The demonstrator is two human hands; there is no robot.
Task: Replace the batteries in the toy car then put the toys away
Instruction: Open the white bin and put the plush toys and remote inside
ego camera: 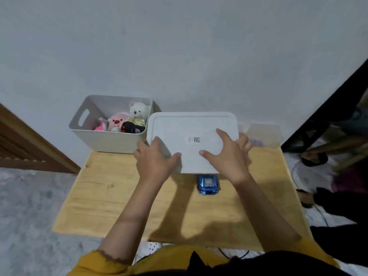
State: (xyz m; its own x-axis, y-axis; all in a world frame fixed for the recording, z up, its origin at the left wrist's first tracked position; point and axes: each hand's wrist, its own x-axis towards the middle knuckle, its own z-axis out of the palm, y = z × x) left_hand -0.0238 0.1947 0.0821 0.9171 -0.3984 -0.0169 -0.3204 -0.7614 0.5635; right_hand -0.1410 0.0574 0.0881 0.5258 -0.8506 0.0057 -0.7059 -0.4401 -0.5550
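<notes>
I hold a flat white lid with a small QR label, tilted up above the wooden table. My left hand grips its lower left edge. My right hand grips its right side, with thumb and forefinger spread on top. A blue toy car sits on the table just under the lid's near edge, between my forearms. At the back left stands an open white bin holding a white teddy bear, a pink plush and a dark toy.
A clear plastic container sits at the table's back right, partly behind the lid. The wall is right behind the table. Dark furniture and cables crowd the right side; grey floor lies to the left.
</notes>
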